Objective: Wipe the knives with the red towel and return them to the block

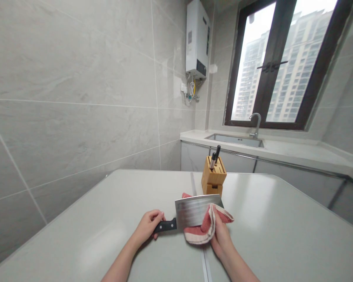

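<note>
A cleaver (191, 211) with a broad steel blade and a black riveted handle is held above the white table, its blade pointing right. My left hand (150, 225) is closed around the handle. In my right hand (221, 233) is a red and white cloth (199, 234), bunched against the blade near its far end. Part of the cloth shows behind the blade's upper edge. The fingers of my right hand are partly hidden by the cloth. Just beyond the blade stands a wooden knife block (214, 175) with two dark-handled tools upright in its slots.
The white table (106, 219) has a seam down its middle. Behind it runs a counter (294, 150) with a sink (235, 139) and a faucet (256, 124) under a window. A tiled wall (76, 133) borders the left, and a water heater (197, 41) hangs in the corner.
</note>
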The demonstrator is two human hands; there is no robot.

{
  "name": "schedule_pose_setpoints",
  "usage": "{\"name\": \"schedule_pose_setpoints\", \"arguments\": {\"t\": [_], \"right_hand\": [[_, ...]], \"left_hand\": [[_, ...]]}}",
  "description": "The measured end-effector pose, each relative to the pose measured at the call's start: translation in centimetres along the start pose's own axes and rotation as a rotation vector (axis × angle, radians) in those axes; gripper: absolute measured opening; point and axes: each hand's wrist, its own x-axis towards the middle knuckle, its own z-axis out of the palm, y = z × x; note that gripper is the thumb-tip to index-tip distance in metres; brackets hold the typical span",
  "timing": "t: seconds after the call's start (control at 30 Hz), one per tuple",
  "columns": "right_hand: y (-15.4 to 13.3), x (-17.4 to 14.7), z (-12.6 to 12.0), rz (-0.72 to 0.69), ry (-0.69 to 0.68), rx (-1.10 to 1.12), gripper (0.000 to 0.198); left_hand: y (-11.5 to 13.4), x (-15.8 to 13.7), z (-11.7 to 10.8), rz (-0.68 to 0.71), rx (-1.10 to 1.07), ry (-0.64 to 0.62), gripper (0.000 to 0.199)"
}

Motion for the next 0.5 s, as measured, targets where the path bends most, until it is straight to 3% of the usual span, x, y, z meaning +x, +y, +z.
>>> {"name": "schedule_pose_setpoints", "arguments": {"t": [0.33,0.5], "right_hand": [[-0.3,0.3,-0.3,0.007,0.065,0.07,0.035],[0.0,0.8,-1.0,0.018,0.037,0.077,0.034]], "left_hand": [[-0.9,0.6,-0.7,0.033,-0.003,0.23,0.038],[-0.9,0.6,-0.8,0.022,-0.036,0.276,0.039]]}}
